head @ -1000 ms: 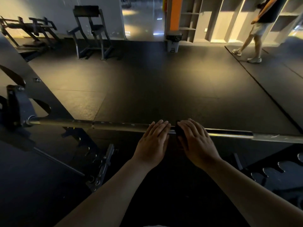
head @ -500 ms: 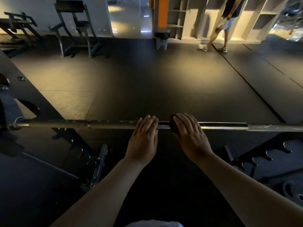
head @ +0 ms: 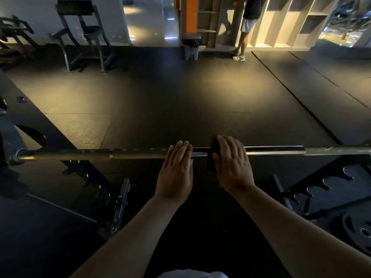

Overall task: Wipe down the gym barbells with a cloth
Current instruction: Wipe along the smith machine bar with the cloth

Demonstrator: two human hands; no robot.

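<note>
The bar (head: pixel 140 153) runs level across the view. Its left end sits in a rack (head: pixel 12 145), and its right end passes out of the picture. Both hands lie on its middle, side by side but apart, with a short bare stretch of steel between them.

The left hand (head: pixel 176 173) rests palm down on the bar. Its grip is slack, with the fingers straight and together, laid across the steel and closed round nothing.

The right hand (head: pixel 230 167) lies on the cloth (head: pixel 211 157), a dark pad draped over the bar. The cloth's edge shows along the side of the hand nearest the left one. This grip is flat too: the fingers stretch over the cloth past the far side of the bar and press the cloth down rather than curling round it. The thumb is hidden, so I cannot tell whether it hooks under.

Right of this hand the bar shines for a stretch, then turns dull and thicker.

The floor (head: pixel 180 97) is dark rubber matting, lit in warm patches. A black plate (head: pixel 357 231) lies low at the right. Far off stand a gym frame (head: pixel 84 35), a small bin (head: pixel 191 48) at the foot of an orange pillar (head: pixel 190 15), and pale shelves (head: pixel 281 21). A person (head: pixel 248 27) in shorts and trainers stands beside them.
</note>
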